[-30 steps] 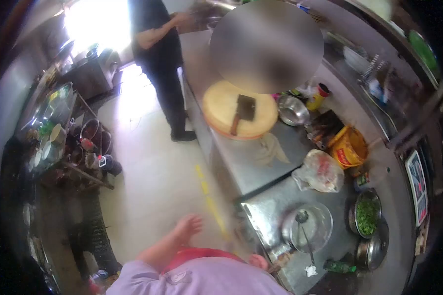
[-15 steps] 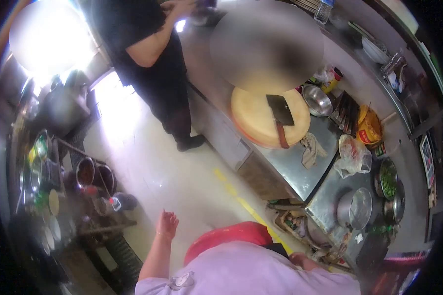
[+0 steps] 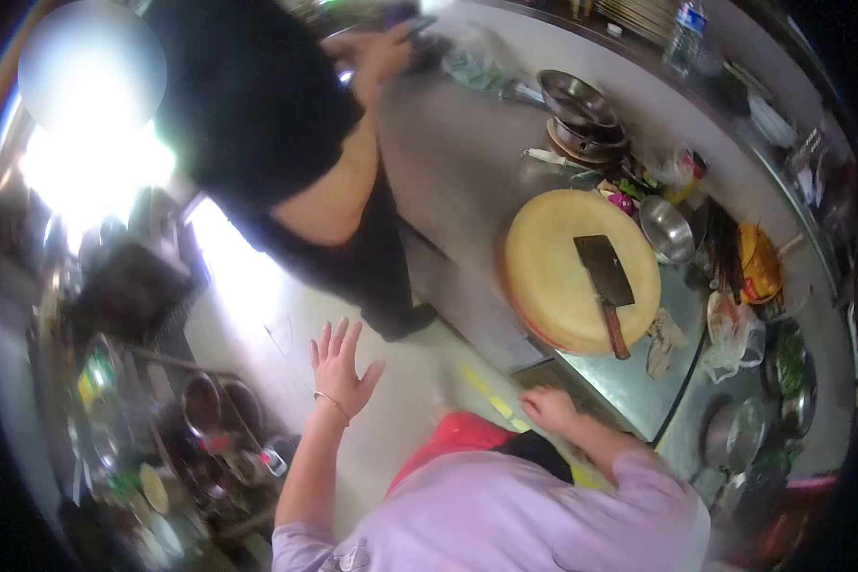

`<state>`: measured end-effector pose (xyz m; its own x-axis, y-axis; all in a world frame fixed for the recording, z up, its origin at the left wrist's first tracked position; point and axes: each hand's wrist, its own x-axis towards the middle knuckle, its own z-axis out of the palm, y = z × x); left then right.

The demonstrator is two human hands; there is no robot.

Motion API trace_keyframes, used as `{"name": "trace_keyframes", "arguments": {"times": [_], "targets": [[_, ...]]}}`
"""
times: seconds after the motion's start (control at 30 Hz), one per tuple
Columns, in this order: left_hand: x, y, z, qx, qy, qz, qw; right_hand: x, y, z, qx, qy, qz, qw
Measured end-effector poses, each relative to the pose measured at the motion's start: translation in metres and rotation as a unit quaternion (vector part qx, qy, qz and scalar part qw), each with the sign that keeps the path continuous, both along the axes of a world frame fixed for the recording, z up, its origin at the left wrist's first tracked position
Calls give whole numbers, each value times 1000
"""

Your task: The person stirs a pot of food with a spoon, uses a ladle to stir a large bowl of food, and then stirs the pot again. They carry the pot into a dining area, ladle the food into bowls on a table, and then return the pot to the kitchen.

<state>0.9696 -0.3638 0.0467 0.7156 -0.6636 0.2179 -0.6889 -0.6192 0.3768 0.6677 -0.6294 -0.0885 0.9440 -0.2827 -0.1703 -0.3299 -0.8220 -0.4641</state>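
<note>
My left hand [image 3: 343,374], with a thin bracelet at the wrist, is raised over the pale floor with its fingers spread and nothing in it. On the right, my right hand [image 3: 548,408] hangs near the counter's front edge with its fingers curled; whether anything is inside cannot be made out. Beyond it lies a thick round chopping board [image 3: 553,257]. A cleaver [image 3: 604,272] rests flat on the board, its wooden handle pointing toward me. Neither hand touches the board or the cleaver.
A person in dark clothes [image 3: 248,105] stands ahead on the left. Past the board are a metal bowl [image 3: 666,229], stacked pans [image 3: 582,114] and a yellow tub [image 3: 759,262]. A crumpled cloth [image 3: 664,341] lies on the metal counter [image 3: 591,377]. Pots and containers stand at left.
My left hand has risen and its fingers have spread. My right hand has come into clearer view beside the counter. The view has shifted, and the board and cleaver appear lower and further right.
</note>
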Motion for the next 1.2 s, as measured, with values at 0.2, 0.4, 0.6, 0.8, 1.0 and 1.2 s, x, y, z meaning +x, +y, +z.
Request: {"name": "trace_keyframes", "arguments": {"times": [0.2, 0.4, 0.6, 0.8, 1.0, 1.2], "targets": [[97, -100, 30, 78, -82, -204, 972, 238, -1, 38, 130, -191, 7, 973], [159, -119, -23, 228, -120, -155, 954, 351, -13, 69, 87, -162, 121, 975], [182, -125, -25, 259, -111, -148, 948, 333, -70, 33, 15, -236, -30, 971], [210, -121, -23, 345, -175, -96, 917, 275, -73, 26, 61, -268, -108, 955], [226, -98, -10, 414, -90, 26, 905, 252, -54, 28, 65, -238, -148, 958], [223, -104, -68, 195, -11, -83, 977, 231, -30, 25, 61, -219, -189, 955]]}}
